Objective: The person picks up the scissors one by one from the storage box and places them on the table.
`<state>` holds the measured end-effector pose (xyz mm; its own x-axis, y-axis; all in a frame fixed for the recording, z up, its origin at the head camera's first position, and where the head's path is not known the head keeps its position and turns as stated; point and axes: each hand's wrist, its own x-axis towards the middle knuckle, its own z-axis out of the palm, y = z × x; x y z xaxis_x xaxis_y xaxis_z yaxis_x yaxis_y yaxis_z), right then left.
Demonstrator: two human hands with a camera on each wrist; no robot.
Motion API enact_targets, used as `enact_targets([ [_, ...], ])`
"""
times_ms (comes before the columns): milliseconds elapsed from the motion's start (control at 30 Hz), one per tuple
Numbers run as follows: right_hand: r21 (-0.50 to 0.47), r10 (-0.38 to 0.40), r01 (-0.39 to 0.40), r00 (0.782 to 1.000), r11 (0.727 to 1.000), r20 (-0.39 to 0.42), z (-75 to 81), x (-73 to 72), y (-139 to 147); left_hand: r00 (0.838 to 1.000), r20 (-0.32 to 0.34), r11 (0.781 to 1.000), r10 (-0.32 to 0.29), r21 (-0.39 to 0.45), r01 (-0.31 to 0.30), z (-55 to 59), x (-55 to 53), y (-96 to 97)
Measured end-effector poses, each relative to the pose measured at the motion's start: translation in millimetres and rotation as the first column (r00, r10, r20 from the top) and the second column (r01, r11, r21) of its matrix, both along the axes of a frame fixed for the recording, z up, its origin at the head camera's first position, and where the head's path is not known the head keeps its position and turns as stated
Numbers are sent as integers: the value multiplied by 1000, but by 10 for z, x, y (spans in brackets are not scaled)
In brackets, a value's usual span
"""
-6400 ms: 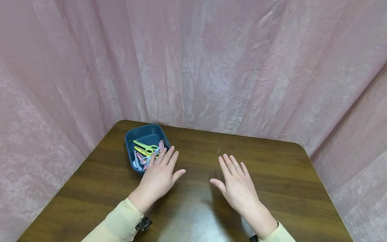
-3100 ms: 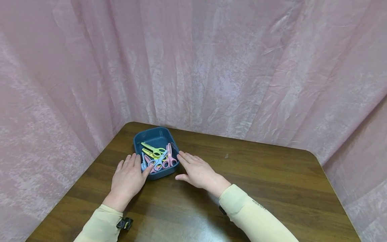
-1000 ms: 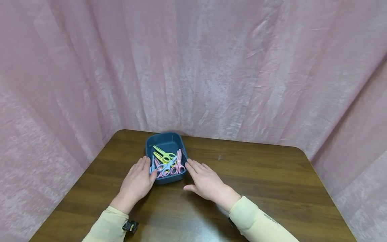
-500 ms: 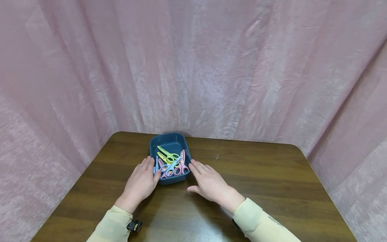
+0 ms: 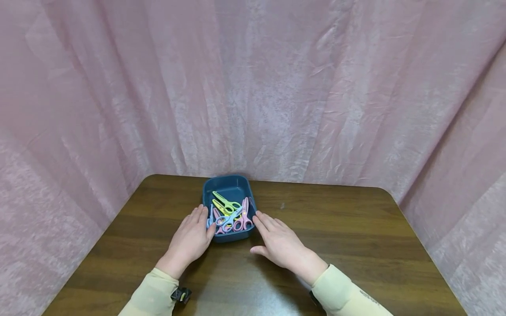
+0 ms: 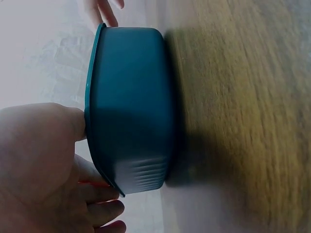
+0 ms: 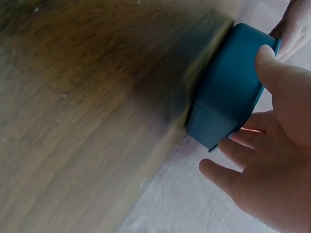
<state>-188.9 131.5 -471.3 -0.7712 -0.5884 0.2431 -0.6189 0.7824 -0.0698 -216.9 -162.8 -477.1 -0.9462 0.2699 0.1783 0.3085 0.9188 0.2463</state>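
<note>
A dark blue plastic bin (image 5: 233,237) stands on the wooden table near its far edge. Several pairs of scissors lie in it, among them green scissors (image 5: 225,202), blue scissors (image 5: 228,222) and pink scissors (image 5: 245,214). My left hand (image 5: 191,239) lies along the bin's left side with straight fingers, the thumb at its front left corner. On the opposite side, the fingertips of my right hand (image 5: 281,242) touch the front right part of the rim, thumb spread apart. In the left wrist view the thumb meets the rim of the bin (image 6: 131,107).
The wooden table (image 5: 348,237) has rounded far corners. A pink velvety curtain (image 5: 272,96) hangs behind it and at both sides. A black strap device (image 5: 181,295) sits on the left wrist.
Between my hands the bin has slid to the right along the table, the scissors still inside. Earlier both hands were apart, then came to its two sides. The head view has shifted slightly.
</note>
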Motion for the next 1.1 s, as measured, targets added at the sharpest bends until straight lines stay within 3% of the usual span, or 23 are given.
enact_targets([
  [400,-24,-5,4,998,1000,-58,-28,75,83,999,-4,999,-43,-4,43,-52,-82,79],
  [700,-39,-46,46,999,998,-6,-13,150,185,994,-62,996,-94,-4,94,-97,-117,190],
  [933,-54,-64,64,998,997,-8,-5,217,255,993,-23,993,-114,-9,114,-97,-165,269],
  [1100,-67,-71,70,997,995,-11,-12,240,313,988,-40,989,-146,-30,145,-83,-200,312],
])
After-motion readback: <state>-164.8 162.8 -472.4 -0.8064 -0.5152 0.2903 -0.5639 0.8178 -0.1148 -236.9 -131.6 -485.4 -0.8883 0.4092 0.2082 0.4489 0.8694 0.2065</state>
